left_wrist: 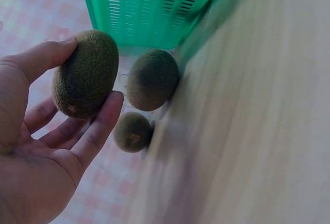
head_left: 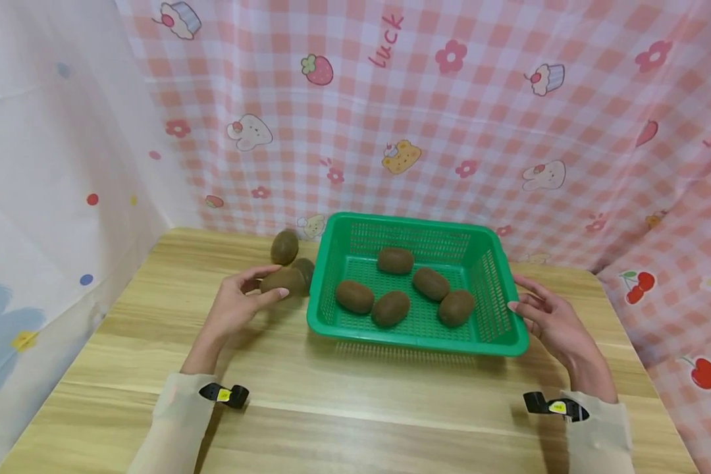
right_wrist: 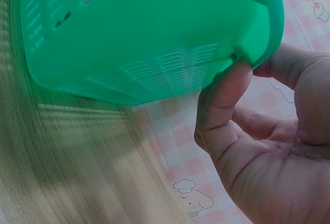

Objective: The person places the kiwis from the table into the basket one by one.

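Note:
My left hand [head_left: 237,303] holds a kiwi [left_wrist: 86,74] between thumb and fingers, left of the green plastic basket [head_left: 417,349]. Just beyond it lie a second kiwi [left_wrist: 153,79], close to the basket's left side, and a third kiwi [head_left: 284,247] farther back on the table. My right hand [head_left: 553,322] grips the basket's right rim, the thumb on the rim and fingers curled beneath it, as the right wrist view shows. Several kiwis lie inside the basket, among them one at the back [head_left: 395,261] and one at the front [head_left: 391,309].
The wooden table [head_left: 355,415] ends at the back against a pink checked cloth [head_left: 367,118]. A white patterned cloth [head_left: 53,164] hangs along the left side, and more checked cloth [head_left: 687,329] borders the right edge. Each wrist carries a small black camera.

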